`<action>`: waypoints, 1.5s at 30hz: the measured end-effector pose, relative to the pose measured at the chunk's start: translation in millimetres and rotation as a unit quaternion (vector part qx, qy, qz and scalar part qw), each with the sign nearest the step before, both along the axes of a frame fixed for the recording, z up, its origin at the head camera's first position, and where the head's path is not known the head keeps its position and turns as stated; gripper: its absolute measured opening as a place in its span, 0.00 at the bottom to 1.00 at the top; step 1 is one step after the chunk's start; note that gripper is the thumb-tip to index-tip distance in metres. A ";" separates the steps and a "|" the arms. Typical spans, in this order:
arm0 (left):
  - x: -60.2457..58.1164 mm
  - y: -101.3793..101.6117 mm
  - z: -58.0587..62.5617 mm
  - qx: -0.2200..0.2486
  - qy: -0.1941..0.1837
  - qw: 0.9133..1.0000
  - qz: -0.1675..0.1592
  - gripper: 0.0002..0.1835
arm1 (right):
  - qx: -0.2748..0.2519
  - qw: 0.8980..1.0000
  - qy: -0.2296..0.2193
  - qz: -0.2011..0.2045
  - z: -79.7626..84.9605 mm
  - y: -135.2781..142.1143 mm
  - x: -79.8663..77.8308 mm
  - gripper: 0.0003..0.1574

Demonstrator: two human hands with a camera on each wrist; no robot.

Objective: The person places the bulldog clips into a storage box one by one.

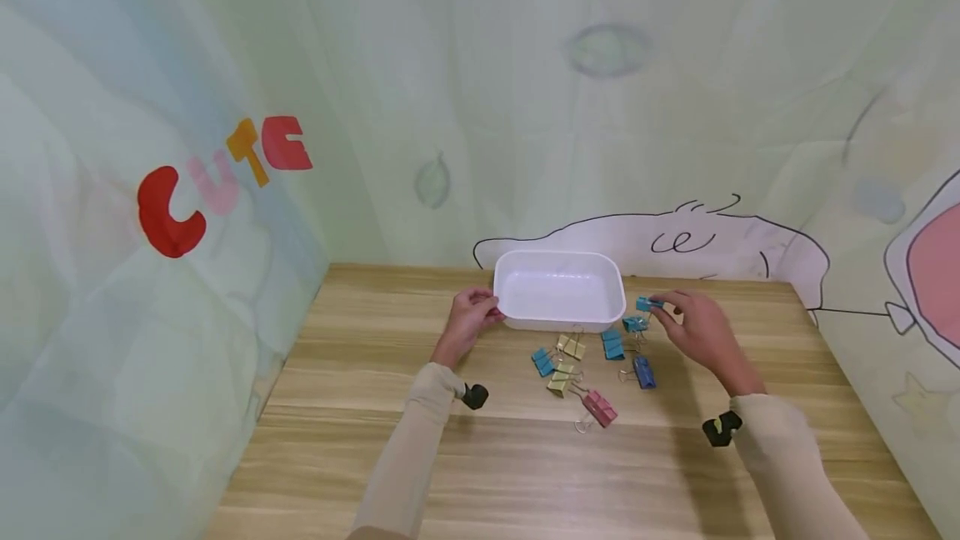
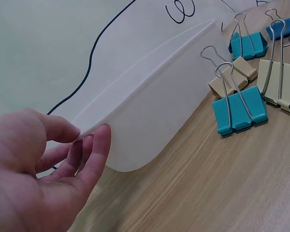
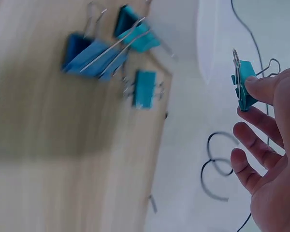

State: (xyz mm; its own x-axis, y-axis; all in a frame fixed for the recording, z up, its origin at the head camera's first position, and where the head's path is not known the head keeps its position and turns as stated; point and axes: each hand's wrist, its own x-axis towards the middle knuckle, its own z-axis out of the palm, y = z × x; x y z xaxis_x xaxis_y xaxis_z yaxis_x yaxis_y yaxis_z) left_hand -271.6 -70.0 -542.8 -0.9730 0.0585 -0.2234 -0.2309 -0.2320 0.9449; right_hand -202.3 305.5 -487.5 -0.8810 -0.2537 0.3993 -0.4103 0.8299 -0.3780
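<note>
A white plastic tray (image 1: pixel 558 326) stands at the back of the table. My left hand (image 1: pixel 468 322) pinches its left rim between thumb and fingers, plain in the left wrist view. Right of the tray, my right hand (image 1: pixel 699 330) holds a teal binder clip (image 3: pixel 246 84) between thumb and index finger, above the table. Below that hand lie another teal clip (image 1: pixel 635 324) and a dark blue clip (image 1: pixel 643 372). In front of the tray are more binder clips: a teal one (image 2: pixel 240 112), a pale yellow one (image 1: pixel 572 347) and a pink one (image 1: pixel 599 407).
The wooden table (image 1: pixel 360 440) meets a printed cloth wall (image 1: pixel 465 107) right behind the tray. Another cloth side with coloured letters (image 1: pixel 171 215) stands at the left. Each wrist wears a small black device, such as the one on the right sleeve (image 1: pixel 722 429).
</note>
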 end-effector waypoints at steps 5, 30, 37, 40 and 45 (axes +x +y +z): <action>2.1 -1.3 -0.6 -0.001 0.002 1.000 -0.004 0.14 | -0.006 1.000 -0.008 0.007 8.7 -20.6 -13.5 0.12; 4.0 -0.9 0.3 -0.017 0.007 1.000 -0.006 0.16 | -0.043 0.997 -0.049 0.050 13.5 -117.7 -57.0 0.14; 5.0 -0.7 -1.4 -0.009 0.005 1.000 -0.009 0.14 | -0.054 0.996 -0.055 0.045 3.9 -130.1 -60.7 0.19; 4.8 -1.2 -0.8 -0.009 0.004 1.000 -0.012 0.15 | -0.048 0.996 -0.063 0.038 -0.8 -129.8 -59.0 0.25; 4.2 0.7 0.0 -0.007 0.001 1.000 -0.010 0.16 | -0.038 0.997 -0.062 0.036 -5.4 -115.0 -49.7 0.27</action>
State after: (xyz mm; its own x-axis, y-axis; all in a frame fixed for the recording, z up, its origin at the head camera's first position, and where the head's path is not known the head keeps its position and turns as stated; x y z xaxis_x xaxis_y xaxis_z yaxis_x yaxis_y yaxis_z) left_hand -267.4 -69.3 -542.9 -0.9722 0.0746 -0.2220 -0.2330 -0.2133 0.9488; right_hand -252.0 190.4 -492.9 -0.9057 -0.2906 0.3085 -0.4132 0.7674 -0.4902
